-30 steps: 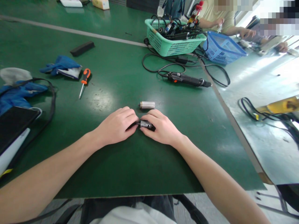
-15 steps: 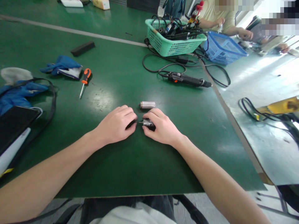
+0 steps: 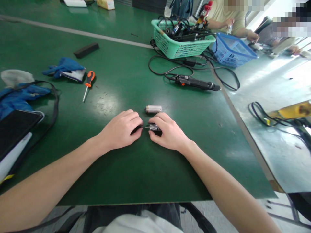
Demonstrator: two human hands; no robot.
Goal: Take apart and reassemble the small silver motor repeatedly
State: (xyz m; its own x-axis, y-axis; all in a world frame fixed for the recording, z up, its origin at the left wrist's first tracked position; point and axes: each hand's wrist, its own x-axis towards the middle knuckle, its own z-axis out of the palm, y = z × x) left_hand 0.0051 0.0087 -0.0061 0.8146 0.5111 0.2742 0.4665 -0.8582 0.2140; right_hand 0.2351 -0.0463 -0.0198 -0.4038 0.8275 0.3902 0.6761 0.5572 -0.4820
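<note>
My right hand [image 3: 171, 132] grips a small electric motor [image 3: 154, 127] between thumb and fingers, low over the green table. The motor's thin shaft points left, toward my other hand. A short gap away, my left hand [image 3: 123, 129] is closed, thumb and fingertips pinched together; a dark bit shows at the tips, too small to name. Just beyond my right hand lies a silver metal cylinder [image 3: 154, 109] with a brass-coloured left end, on its side and untouched.
An orange-handled screwdriver [image 3: 89, 81], a blue glove [image 3: 66, 69] and a black bar [image 3: 86, 50] lie on the left. A corded electric screwdriver [image 3: 194, 83] is at right, before a green basket [image 3: 182, 48] of tools and a blue basket [image 3: 233, 51]. Another person sits behind.
Both my hands and the motor stay almost still. The other person's hand at the back right has shifted slightly.
</note>
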